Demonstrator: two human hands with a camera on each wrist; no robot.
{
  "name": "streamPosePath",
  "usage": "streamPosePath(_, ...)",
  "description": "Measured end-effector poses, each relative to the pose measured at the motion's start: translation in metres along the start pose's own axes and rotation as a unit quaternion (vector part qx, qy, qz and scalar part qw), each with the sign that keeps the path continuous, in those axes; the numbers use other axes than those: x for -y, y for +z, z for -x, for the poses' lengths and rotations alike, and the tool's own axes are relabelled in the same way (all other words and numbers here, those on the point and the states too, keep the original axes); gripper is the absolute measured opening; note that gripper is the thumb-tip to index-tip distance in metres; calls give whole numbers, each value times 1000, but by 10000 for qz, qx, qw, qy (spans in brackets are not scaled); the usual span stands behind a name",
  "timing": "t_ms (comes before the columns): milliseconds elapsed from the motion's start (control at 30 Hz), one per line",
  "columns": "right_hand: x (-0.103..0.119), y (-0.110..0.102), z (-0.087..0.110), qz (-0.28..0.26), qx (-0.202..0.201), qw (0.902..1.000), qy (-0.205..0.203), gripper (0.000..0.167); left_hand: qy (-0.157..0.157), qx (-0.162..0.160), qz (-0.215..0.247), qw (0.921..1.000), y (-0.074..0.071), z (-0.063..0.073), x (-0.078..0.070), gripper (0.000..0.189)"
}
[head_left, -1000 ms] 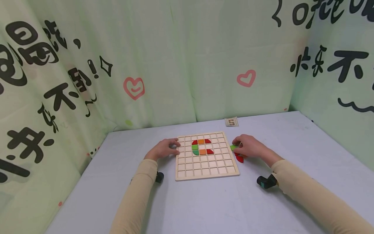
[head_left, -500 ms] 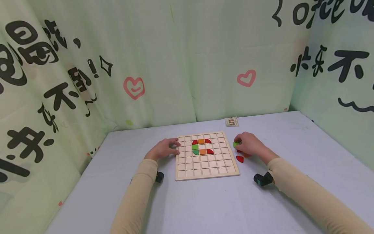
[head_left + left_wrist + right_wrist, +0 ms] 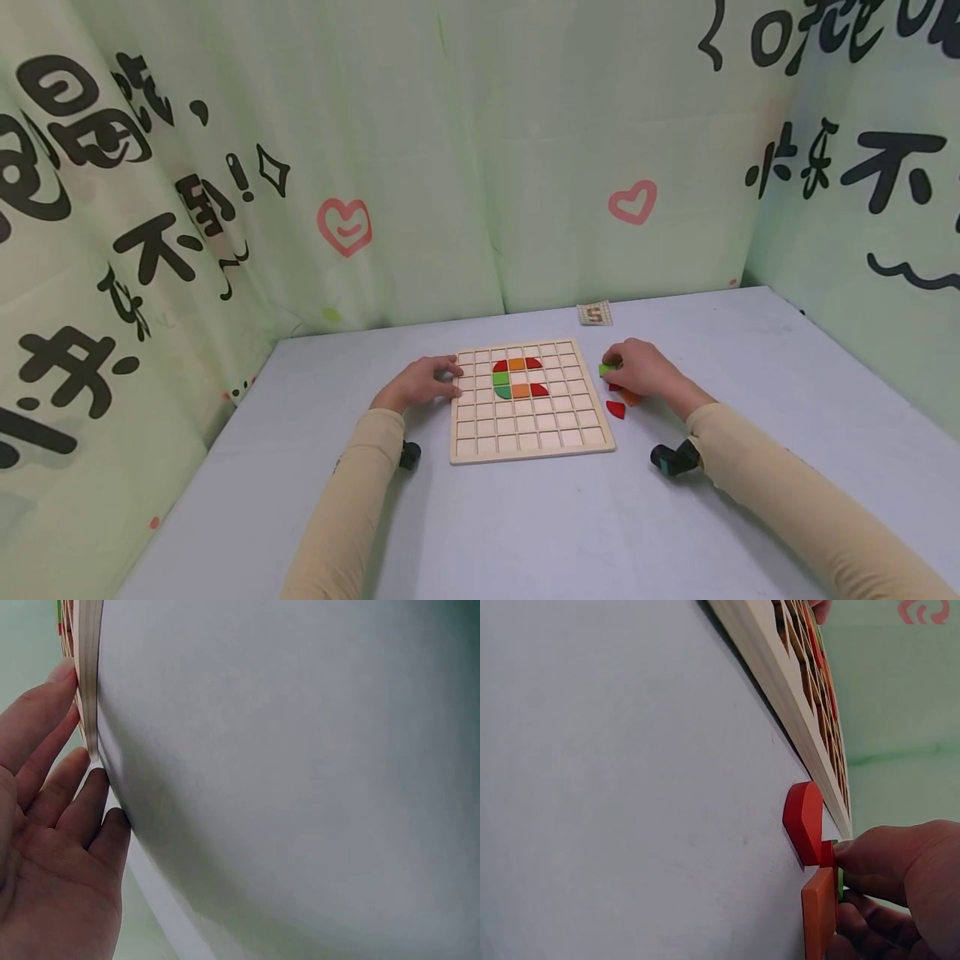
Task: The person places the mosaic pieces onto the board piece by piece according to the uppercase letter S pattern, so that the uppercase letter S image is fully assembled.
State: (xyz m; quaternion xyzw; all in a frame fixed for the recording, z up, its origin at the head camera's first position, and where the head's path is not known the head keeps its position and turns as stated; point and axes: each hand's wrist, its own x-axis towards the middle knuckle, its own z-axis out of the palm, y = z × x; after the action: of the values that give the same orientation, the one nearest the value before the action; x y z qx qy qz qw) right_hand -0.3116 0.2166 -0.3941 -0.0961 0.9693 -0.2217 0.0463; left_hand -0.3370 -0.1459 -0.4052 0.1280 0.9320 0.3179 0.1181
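Head view: the right hand (image 3: 641, 368) pinches a green piece (image 3: 604, 369) just right of the wooden board (image 3: 528, 424), whose left edge the left hand (image 3: 420, 382) touches, fingers extended.

Black "不" (image 3: 892, 168), "!" (image 3: 237, 172) and red hearts (image 3: 349, 231) on curtain (image 3: 420, 167), S-like sign (image 3: 595, 312) on card (image 3: 604, 318)

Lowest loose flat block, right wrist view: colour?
Orange. The flat orange block shows best in the right wrist view.
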Motion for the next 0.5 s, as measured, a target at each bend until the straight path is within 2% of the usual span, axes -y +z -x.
streamPosePath(333, -2, 1, -3, -31, -61, 10000, 16, 35, -25, -7, 12, 10000, 0, 1, -1, 32)
streamPosePath(500, -3, 2, -4, 36, -96, 9999, -128, 34, 7, 5, 27, 10000, -1, 1, 0, 32)
